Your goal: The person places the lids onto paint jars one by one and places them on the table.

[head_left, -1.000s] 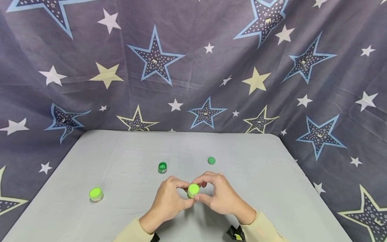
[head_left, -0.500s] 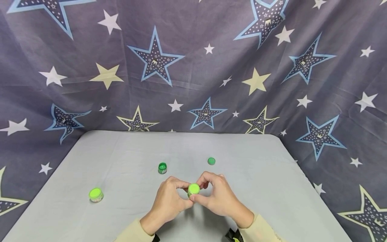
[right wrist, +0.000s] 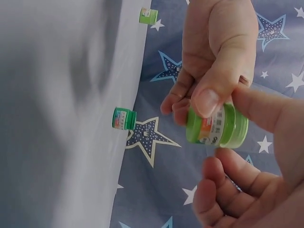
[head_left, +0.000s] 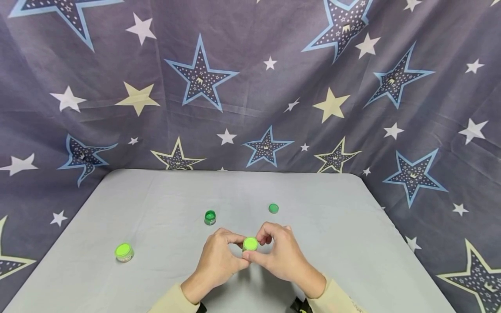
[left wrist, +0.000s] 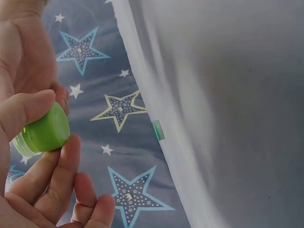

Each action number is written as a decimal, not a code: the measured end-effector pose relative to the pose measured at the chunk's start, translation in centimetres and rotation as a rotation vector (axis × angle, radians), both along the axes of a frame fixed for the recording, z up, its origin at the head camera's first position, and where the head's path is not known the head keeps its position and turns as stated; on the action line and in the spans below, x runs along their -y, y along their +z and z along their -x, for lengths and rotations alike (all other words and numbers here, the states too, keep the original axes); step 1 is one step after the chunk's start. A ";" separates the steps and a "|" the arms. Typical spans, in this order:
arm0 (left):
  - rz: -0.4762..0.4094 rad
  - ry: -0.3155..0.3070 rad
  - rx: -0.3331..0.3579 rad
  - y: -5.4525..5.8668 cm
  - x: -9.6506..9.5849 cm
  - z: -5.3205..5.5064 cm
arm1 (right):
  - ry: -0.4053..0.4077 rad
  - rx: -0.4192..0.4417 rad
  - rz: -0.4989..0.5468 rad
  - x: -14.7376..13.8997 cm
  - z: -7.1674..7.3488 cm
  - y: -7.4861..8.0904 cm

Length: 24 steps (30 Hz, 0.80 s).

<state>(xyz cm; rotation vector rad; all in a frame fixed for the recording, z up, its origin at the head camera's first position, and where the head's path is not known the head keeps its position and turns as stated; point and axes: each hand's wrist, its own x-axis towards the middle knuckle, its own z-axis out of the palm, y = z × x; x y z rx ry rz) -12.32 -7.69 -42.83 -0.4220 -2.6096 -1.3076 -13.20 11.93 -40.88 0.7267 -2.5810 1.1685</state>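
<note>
Head view, and my eye goes straight to the fingers: those of the left hand (head_left: 217,256) pinch a lime-green jar (head_left: 250,244) by its body, the thumb lying across its label, as the right wrist view shows. The right hand (head_left: 285,256) has thumb and forefinger set around the jar's upper end, the other fingers curled beneath. So the jar sits between the two sets of fingertips, its bright top facing up, held above the pale surface (head_left: 352,243). Just beyond the hands stands an open dark green jar (head_left: 210,218), with a flat green cap (head_left: 273,208) lying well to its right. Another lime-green pot (head_left: 124,252) stands apart on the left. Star-printed cloth (head_left: 242,113) hangs behind it all.
</note>
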 end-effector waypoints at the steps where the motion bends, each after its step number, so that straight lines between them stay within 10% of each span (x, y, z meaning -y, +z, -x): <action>1: -0.002 -0.002 0.001 0.0 0.0 0.0 | 0.007 0.000 -0.002 -0.1 0.1 0.1; 24: 0.014 -0.033 0.021 0.2 0.1 0.0 | 0.203 0.030 -0.003 -1.1 0.6 0.7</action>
